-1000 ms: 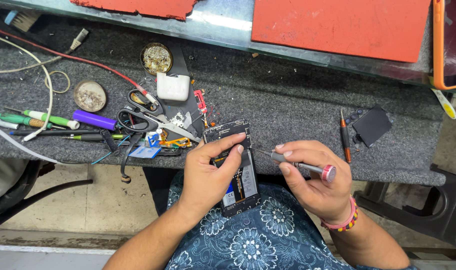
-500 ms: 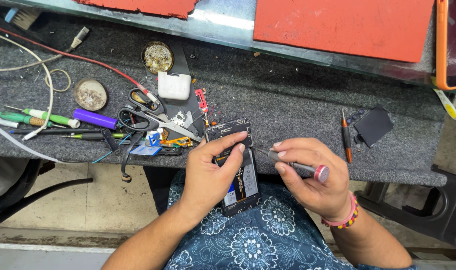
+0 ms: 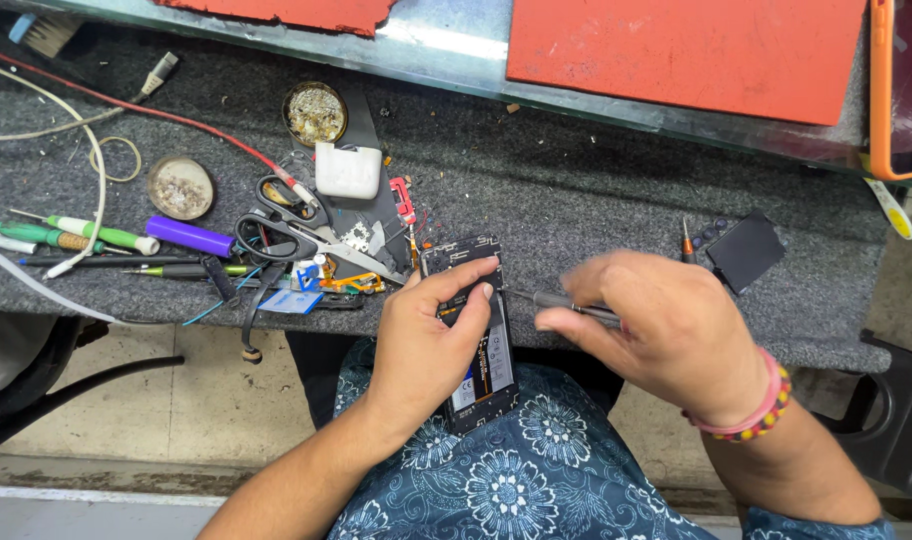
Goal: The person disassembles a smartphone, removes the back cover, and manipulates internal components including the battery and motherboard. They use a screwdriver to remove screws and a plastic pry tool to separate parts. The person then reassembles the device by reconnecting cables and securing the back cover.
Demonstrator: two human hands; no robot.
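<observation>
A: Where is the opened phone (image 3: 481, 345) right now?

B: At the near edge of the grey surface (image 3: 576, 200), partly hanging over the lap, just right of the scissors (image 3: 296, 235). Its back is off, so the dark battery and small boards show.

A: And who has hold of it?

B: The left hand (image 3: 426, 350) wraps it from the left, thumb and fingers closed on the long edges. That looks like the place to hold: the frame, not the bare parts.

A: How will it handle?

B: Light, stiff and thin, I'd judge, but fragile; the exposed boards and ribbon cables near its top end would not take pressure.

A: The other hand?

B: The right hand (image 3: 666, 335), right of the phone, is curled closed around a slim screwdriver (image 3: 566, 303), tip pointing at the phone's upper half. A white case (image 3: 348, 170) sits beyond the scissors.
</observation>
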